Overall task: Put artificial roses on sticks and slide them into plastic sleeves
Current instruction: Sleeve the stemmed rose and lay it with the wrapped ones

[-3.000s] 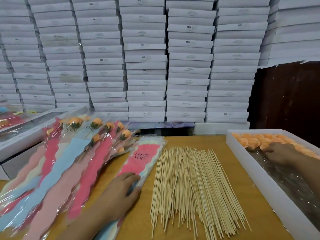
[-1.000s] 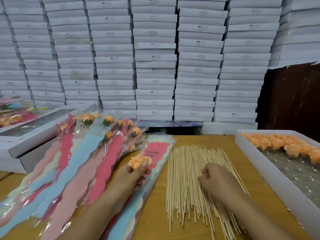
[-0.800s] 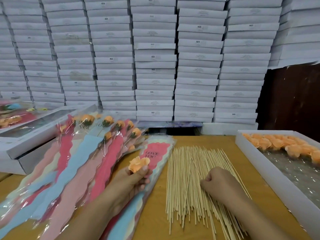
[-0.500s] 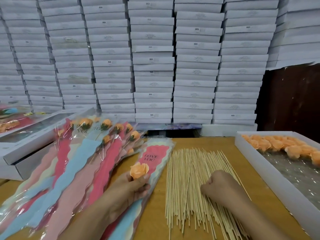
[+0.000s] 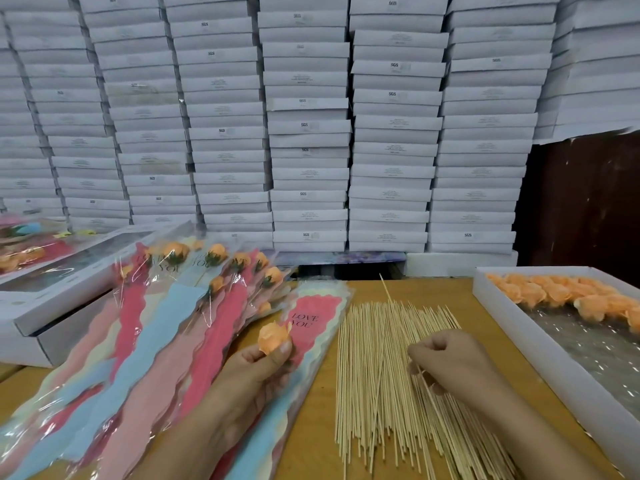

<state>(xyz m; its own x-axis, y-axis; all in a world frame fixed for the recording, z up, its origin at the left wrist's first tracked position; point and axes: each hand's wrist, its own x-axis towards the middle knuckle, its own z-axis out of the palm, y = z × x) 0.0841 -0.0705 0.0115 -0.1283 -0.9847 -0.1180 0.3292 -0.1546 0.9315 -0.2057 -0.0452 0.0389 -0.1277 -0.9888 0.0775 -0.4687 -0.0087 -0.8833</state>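
My left hand (image 5: pixel 254 372) pinches an orange artificial rose head (image 5: pixel 274 337) above the stack of empty plastic sleeves (image 5: pixel 313 323) printed LOVE YOU. My right hand (image 5: pixel 446 363) pinches one thin wooden stick (image 5: pixel 391 301), whose far end is tilted up off the pile of sticks (image 5: pixel 377 386) spread on the wooden table. The stick's tip points away from me, past the pile's far edge. Finished sleeved roses (image 5: pixel 194 292) fan out to the left.
A white box (image 5: pixel 509 330) on the right holds several loose orange rose heads (image 5: pixel 568 292). Closed white boxes (image 5: pixel 52 306) sit at the left. A wall of stacked white boxes (image 5: pixel 304 133) stands behind the wooden table (image 5: pixel 311 427).
My right hand took a rose from the box, passed it to my left hand, then moved to the stick pile and lifted one stick's far end. The left hand turned the rose.
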